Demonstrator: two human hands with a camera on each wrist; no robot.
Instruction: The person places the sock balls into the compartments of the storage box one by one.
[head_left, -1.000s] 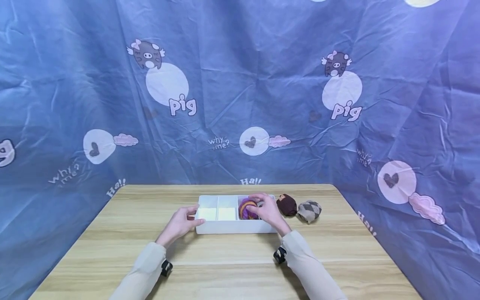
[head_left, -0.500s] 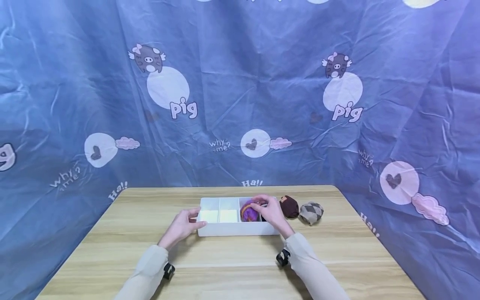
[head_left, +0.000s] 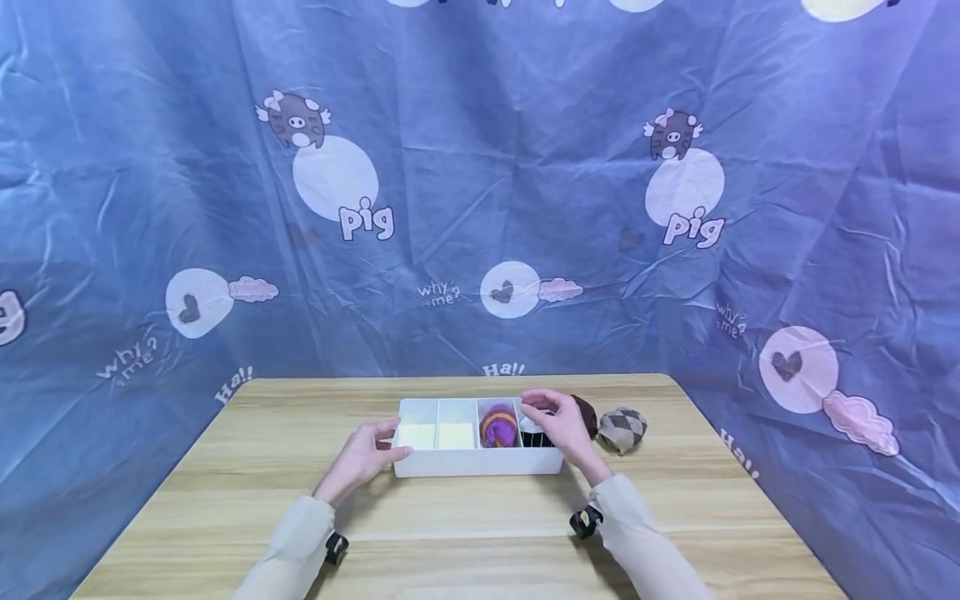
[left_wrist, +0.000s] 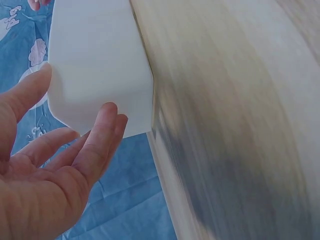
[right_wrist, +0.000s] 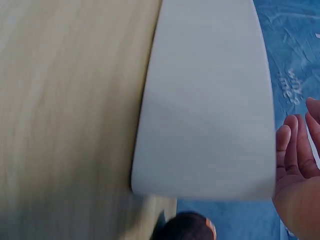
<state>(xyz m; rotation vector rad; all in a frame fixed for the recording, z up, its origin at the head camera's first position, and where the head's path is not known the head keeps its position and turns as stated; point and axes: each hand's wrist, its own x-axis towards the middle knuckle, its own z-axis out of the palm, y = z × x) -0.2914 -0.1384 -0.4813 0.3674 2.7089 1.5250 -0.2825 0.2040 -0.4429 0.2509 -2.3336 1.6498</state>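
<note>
Left hand point(head_left: 365, 457) rests against the left end of the white divided box point(head_left: 472, 461), fingers straight and relaxed, thumb at the near left corner; left wrist view shows fingertips point(left_wrist: 107, 117) touching the box point(left_wrist: 97, 65) end wall, nothing gripped. Forearm comes in from lower left, cream sleeve, dark wrist camera strap.

Right hand point(head_left: 558, 425) hovers over the right end compartment, fingers loosely spread and bent down toward a black-and-white rolled sock point(head_left: 531, 432) there; can't tell whether it touches the sock. In the right wrist view the right hand's fingers point(right_wrist: 295, 155) are straight, apart from the box wall point(right_wrist: 205, 110), holding nothing.

Box sits mid-table on the wooden table point(head_left: 225, 508). Four compartments: two left ones hold pale flat items, third holds a purple-orange rolled sock point(head_left: 498, 427), fourth the black-and-white one. Dark brown rolled sock point(head_left: 587, 414) lies just right of the box, partly behind the right hand; grey argyle rolled sock point(head_left: 621, 427) just beside it.

Writing on the blue backdrop point(head_left: 480, 167): "pig" twice, "why me?", "Ha!!", with pig cartoons, hearts, clouds.

Versus earlier: right hand was over the purple-orange sock, covering it; now it has shifted right to the end compartment and that sock shows fully. Left hand unchanged at the box end. Brown and argyle socks have not moved.
</note>
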